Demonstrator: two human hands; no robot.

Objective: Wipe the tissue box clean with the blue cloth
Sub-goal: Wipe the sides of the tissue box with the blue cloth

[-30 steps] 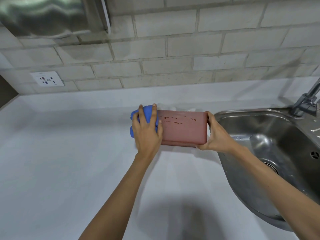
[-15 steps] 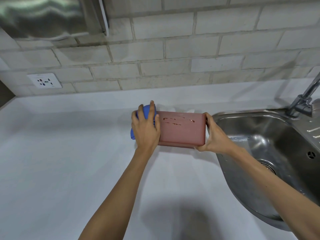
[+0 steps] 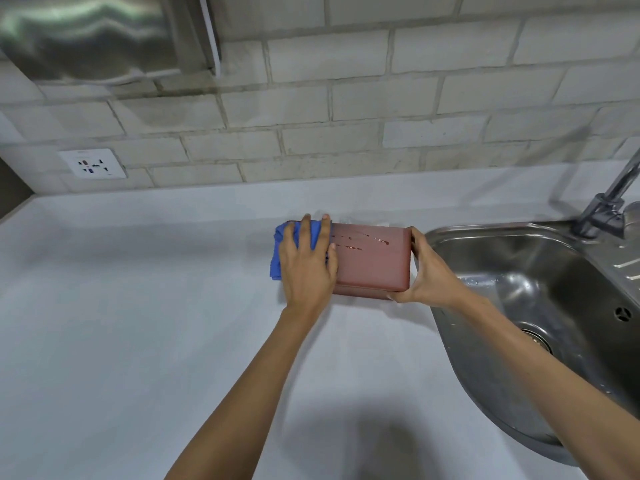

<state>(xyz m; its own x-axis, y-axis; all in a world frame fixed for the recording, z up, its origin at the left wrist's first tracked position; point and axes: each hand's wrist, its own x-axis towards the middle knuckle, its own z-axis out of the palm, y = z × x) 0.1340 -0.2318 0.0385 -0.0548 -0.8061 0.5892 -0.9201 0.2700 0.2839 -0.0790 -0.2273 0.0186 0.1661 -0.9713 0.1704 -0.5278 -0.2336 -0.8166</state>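
A reddish-brown tissue box (image 3: 372, 263) lies on the white counter, tilted with a broad scuffed face toward me. My left hand (image 3: 306, 268) presses the blue cloth (image 3: 281, 247) flat against the box's left end, fingers spread over it. The cloth bulges out to the left of my palm. My right hand (image 3: 424, 271) grips the box's right end, thumb at its lower corner. A bit of white tissue (image 3: 382, 223) peeks out behind the box's top edge.
A steel sink (image 3: 540, 306) starts just right of the box, its tap (image 3: 609, 202) at the far right. The tiled wall has a socket (image 3: 92, 163) at the left. A metal dispenser (image 3: 97, 32) hangs above. White counter (image 3: 138, 323) stretches left and toward me.
My left hand with the cloth has slid slightly along the box's left end. The box and my right hand have stayed nearly still.
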